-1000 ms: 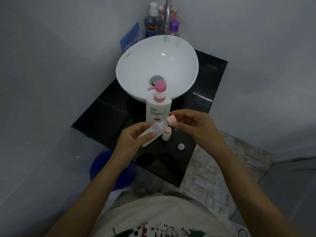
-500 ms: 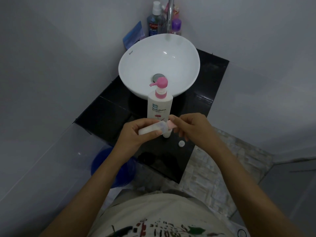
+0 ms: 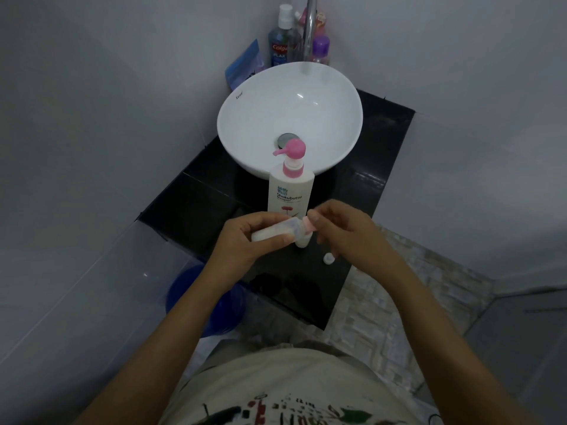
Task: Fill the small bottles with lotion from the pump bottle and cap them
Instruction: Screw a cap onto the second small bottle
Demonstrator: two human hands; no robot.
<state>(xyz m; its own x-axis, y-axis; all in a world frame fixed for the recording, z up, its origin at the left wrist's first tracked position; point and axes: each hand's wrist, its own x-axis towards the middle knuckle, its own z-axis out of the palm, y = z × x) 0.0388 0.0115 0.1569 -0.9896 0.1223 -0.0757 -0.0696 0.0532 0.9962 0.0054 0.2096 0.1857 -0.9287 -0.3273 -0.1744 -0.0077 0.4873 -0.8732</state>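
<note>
A white pump bottle [image 3: 291,191] with a pink pump head stands on the black counter [image 3: 196,207] in front of the sink. My left hand [image 3: 245,237] holds a small clear bottle [image 3: 276,232] sideways, partly filled with white lotion. My right hand [image 3: 343,228] pinches the pink cap [image 3: 307,224] at that bottle's mouth. Behind the hands stands a second small bottle [image 3: 302,241], mostly hidden. A small white cap [image 3: 328,258] lies loose on the counter to the right.
A white bowl sink [image 3: 325,118] with a chrome tap [image 3: 310,29] sits at the back. Mouthwash [image 3: 279,44], a purple-capped bottle [image 3: 320,50] and a blue packet [image 3: 244,64] stand behind it. A blue bucket [image 3: 187,292] sits on the floor at left.
The small bottle has been tipped from a slant to nearly level, and the pink cap in my right hand has come onto its mouth.
</note>
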